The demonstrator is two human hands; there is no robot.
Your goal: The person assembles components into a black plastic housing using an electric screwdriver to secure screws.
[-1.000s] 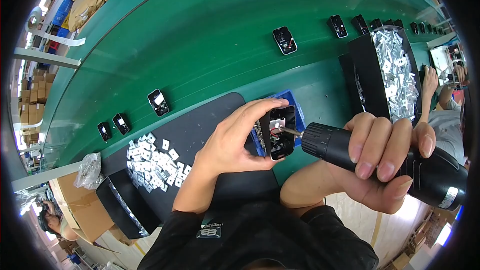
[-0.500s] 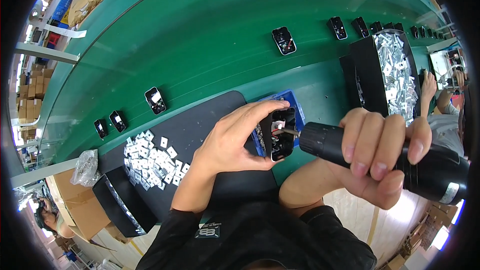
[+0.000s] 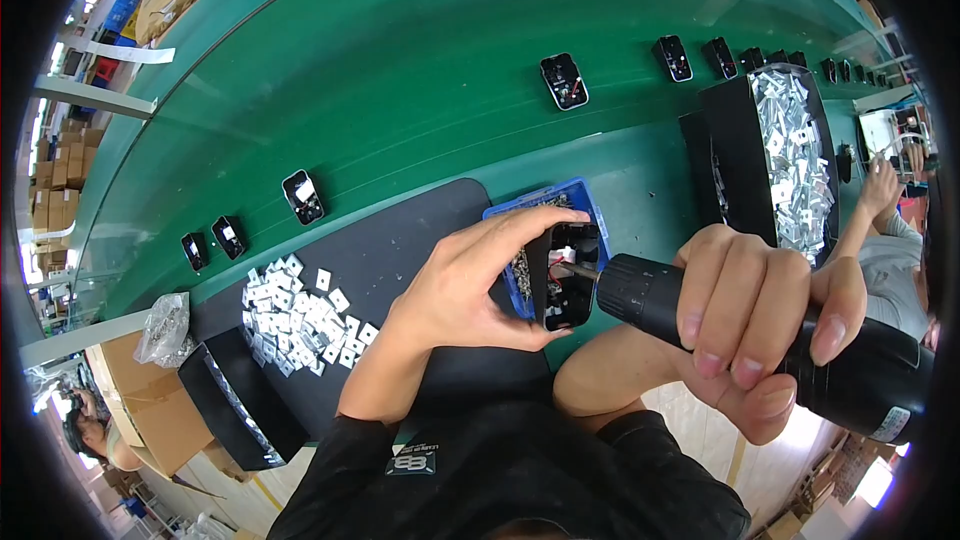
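Observation:
My left hand (image 3: 462,285) grips a small black housing (image 3: 566,312) between thumb and fingers, its open side facing right. Inside it are a white part and a red wire. My right hand (image 3: 755,325) is wrapped round a black electric screwdriver (image 3: 637,292) lying almost level, and its thin bit reaches into the housing. Whether the tip touches a screw cannot be seen. Behind the housing stands a blue bin (image 3: 592,202) holding small screws, partly covered by my left hand. White square plates (image 3: 300,315) lie in a loose pile on the black mat (image 3: 420,230), left of my left forearm.
Similar housings, one of them open-topped (image 3: 565,81), stand spaced along the green conveyor belt (image 3: 420,70). A black box of metal pieces (image 3: 795,165) stands at right, another black box (image 3: 245,405) at lower left beside a cardboard carton (image 3: 145,390). A co-worker's arm (image 3: 872,200) shows far right.
The screwdriver and right hand have shifted slightly lower, with the bit still in the housing. My left hand keeps its hold. The whole view has drifted slightly.

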